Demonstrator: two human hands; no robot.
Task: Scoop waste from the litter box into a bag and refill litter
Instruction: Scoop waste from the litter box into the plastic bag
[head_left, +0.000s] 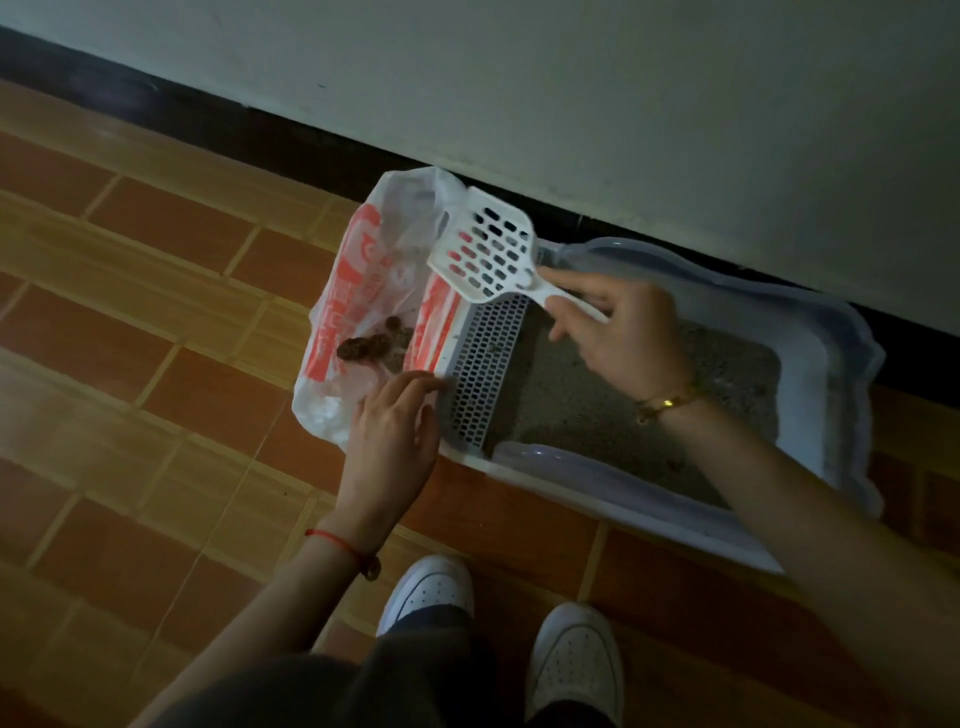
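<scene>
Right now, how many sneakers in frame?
2: left white sneaker at bottom centre, below the left hand; right white sneaker beside it, near the litter box rim. Trousers partly cover both.

Dim interior seen steeply from above. A plain pale wall (571, 93) occupies the far and right part of the scene, and its foot runs diagonally from far left to near right. A dark baseboard (197, 122) lines the wall where it meets the floor (78, 467). The floor is laid with rectangular reddish-brown tiles (171, 223) alternating with yellowish wood-toned bands (104, 260), separated by light grout lines. Lighting is low, and colours appear muted.
</scene>
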